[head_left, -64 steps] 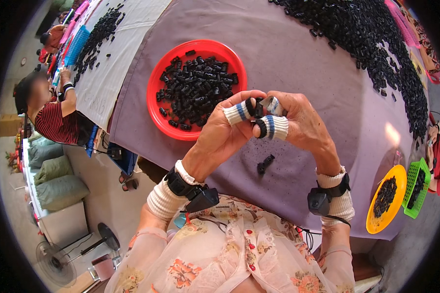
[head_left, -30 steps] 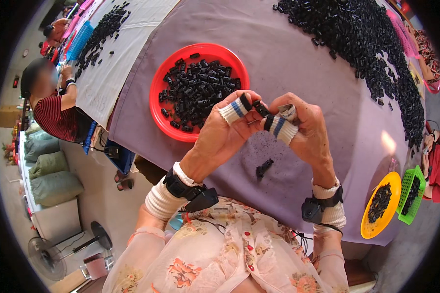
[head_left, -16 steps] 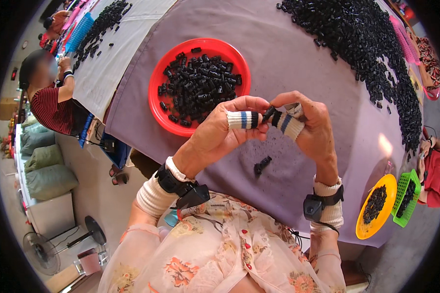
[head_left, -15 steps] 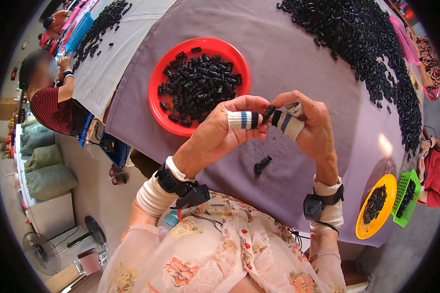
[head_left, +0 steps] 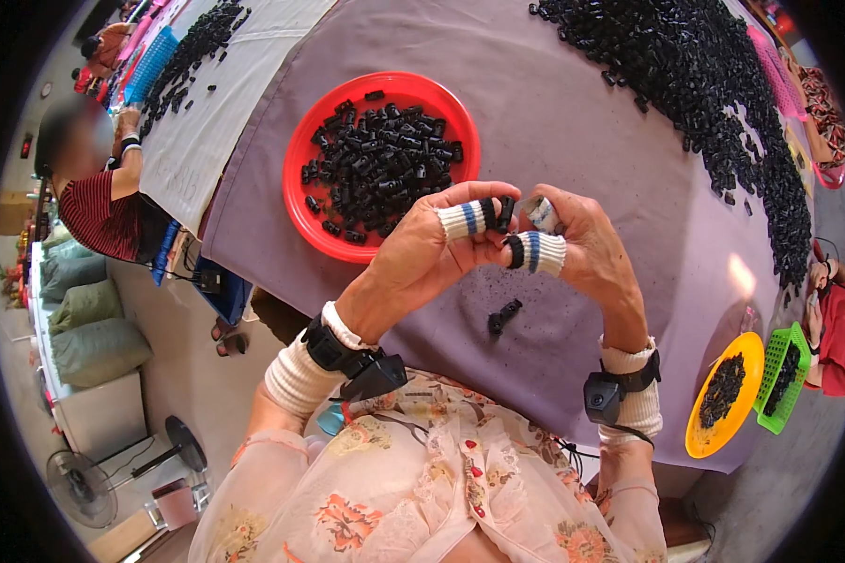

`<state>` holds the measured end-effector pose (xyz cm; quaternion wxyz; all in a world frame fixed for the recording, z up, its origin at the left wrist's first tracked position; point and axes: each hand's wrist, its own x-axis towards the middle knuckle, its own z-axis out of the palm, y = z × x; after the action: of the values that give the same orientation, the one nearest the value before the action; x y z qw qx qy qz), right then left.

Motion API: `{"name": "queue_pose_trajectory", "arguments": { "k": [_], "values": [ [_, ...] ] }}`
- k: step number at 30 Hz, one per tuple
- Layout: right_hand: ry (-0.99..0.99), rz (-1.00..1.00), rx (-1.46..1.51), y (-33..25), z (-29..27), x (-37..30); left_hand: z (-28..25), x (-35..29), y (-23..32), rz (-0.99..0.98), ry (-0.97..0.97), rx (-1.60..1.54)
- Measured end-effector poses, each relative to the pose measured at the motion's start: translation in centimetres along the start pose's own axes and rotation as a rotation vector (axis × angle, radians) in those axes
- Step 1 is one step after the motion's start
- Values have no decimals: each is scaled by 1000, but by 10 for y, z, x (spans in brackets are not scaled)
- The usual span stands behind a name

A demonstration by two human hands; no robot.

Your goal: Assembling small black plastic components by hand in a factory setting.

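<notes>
Between the fingers of my left hand is a small black plastic part, held nearly upright over the table. My right hand is close beside it, its fingers bent and pressed in by the lower end of the part. Whatever those right fingers pinch is hidden. Knitted striped sleeves cover a finger on each hand, and a pale wrap shows on the right thumb. Below my hands, a loose black part lies on the cloth among dark crumbs. A red round tray full of similar parts sits beyond my left hand.
The table has a mauve cloth. A large heap of black parts spreads across the far right. Near the right edge are a yellow plate and a green basket with black bits. Another person works at the left table.
The black part has turned from slanted to nearly upright in my left fingers. My right hand has shifted down slightly, and its thumb has come away from the part's top.
</notes>
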<state>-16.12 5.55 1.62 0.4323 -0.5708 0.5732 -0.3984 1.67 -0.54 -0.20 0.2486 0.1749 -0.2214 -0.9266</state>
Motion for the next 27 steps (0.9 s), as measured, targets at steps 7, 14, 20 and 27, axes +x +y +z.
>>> {"name": "queue_pose_trajectory", "arguments": {
  "k": [7,14,20,27],
  "values": [
    [-40,4,-75,-4,1,3,-3,2,-1,13,27,43],
    [-54,-19,-18,4,5,4,-4,3,-2,24,20,83],
    [-71,-20,-21,2,5,3,-4,4,-3,52,54,120],
    [-42,-96,35,4,8,3,9,3,-2,67,118,97]
  ]
}}
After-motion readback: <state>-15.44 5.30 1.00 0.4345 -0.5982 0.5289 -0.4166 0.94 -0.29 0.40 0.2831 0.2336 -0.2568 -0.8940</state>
